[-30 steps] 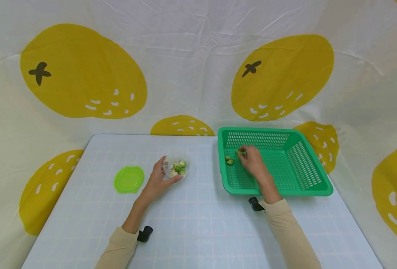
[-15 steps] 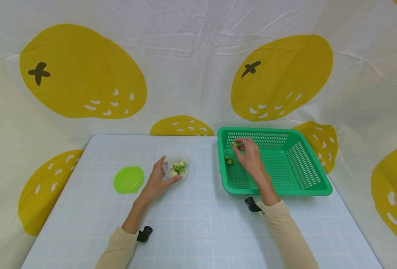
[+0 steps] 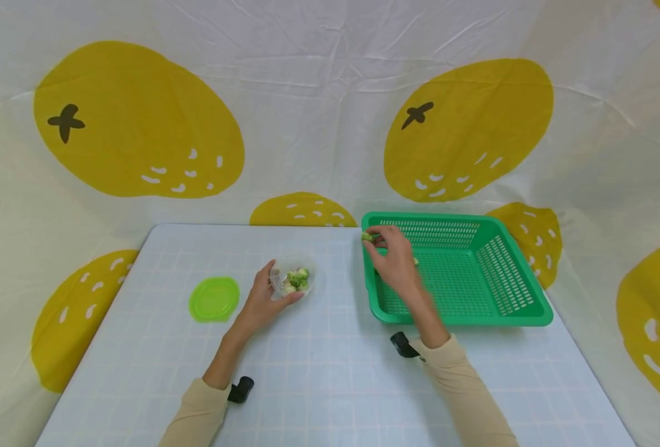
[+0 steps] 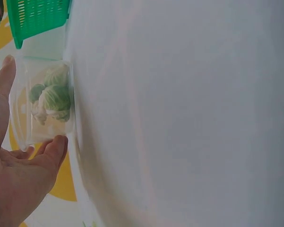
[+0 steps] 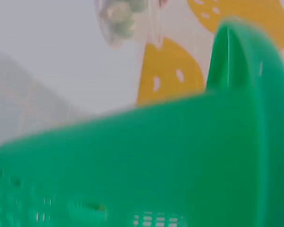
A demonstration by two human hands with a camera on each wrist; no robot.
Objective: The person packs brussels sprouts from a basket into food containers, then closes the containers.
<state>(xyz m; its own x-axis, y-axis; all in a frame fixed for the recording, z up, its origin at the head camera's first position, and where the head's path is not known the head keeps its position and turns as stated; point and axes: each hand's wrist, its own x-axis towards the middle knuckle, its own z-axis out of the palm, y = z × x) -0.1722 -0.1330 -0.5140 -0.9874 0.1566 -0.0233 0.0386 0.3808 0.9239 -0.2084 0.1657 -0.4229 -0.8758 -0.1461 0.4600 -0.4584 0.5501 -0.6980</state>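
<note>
In the head view my left hand (image 3: 262,304) holds a small clear plastic container (image 3: 293,259), thumb and fingers on opposite sides. Several Brussels sprouts (image 4: 56,97) lie inside, pale green and leafy in the left wrist view. My right hand (image 3: 393,257) pinches another green sprout (image 3: 368,237) between thumb and fingertips, over the left rim of the green basket (image 3: 464,320). A bit of one more sprout (image 3: 416,261) shows in the basket beside this hand, which hides part of the basket floor. In the right wrist view the blurred basket wall (image 5: 146,151) covers the right hand.
A bright green lid (image 3: 214,299) lies flat on the table (image 3: 330,385), left of the container. The basket has raised slotted walls and stands at the table's right. Behind hangs a white cloth (image 3: 318,124) printed with yellow fruit.
My right hand has lifted the sprout from inside the basket and carried it left to the rim. The left hand and container have stayed in place.
</note>
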